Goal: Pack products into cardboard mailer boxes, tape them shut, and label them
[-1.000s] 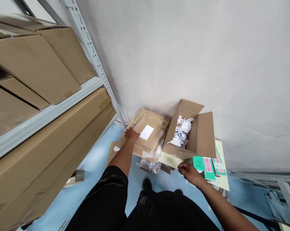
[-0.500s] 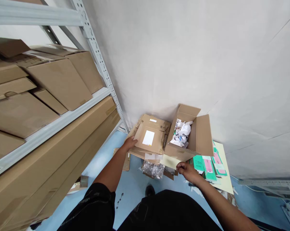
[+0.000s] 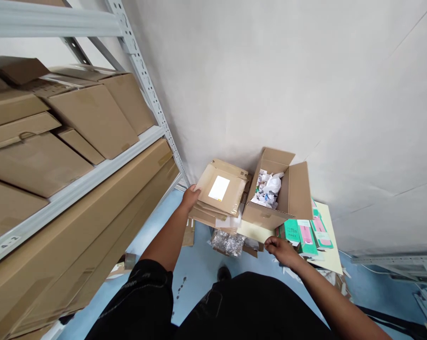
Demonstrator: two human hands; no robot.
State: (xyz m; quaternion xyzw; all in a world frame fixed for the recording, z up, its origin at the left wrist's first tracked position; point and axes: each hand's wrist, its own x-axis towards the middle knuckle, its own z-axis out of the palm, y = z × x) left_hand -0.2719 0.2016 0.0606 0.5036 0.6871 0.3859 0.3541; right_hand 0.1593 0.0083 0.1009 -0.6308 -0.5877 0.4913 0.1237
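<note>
A flattened cardboard box (image 3: 202, 179) with a white label (image 3: 219, 188) lies on top of a stack of flat cardboard (image 3: 199, 215). My left hand (image 3: 190, 197) grips its left edge, with the fingertips on top. My right hand (image 3: 280, 250) is near the front edge of a pale tabletop (image 3: 257, 232), its fingers curled together; anything inside them is hidden. Just beyond it stands an open carton (image 3: 300, 191) filled with crumpled white paper (image 3: 271, 185). Green and pink packages (image 3: 306, 233) lie on the table to the right.
A metal rack (image 3: 103, 172) loaded with cardboard boxes (image 3: 93, 113) rises on the left. The grey wall (image 3: 270, 71) is right behind the table. Underneath, clear plastic wrap (image 3: 229, 242) is bunched up. Blue floor (image 3: 185, 283) surrounds my feet.
My left hand has shifted the labelled flat cardboard up over the stack, covering more of the piece behind it. My right hand stays near the table's front edge.
</note>
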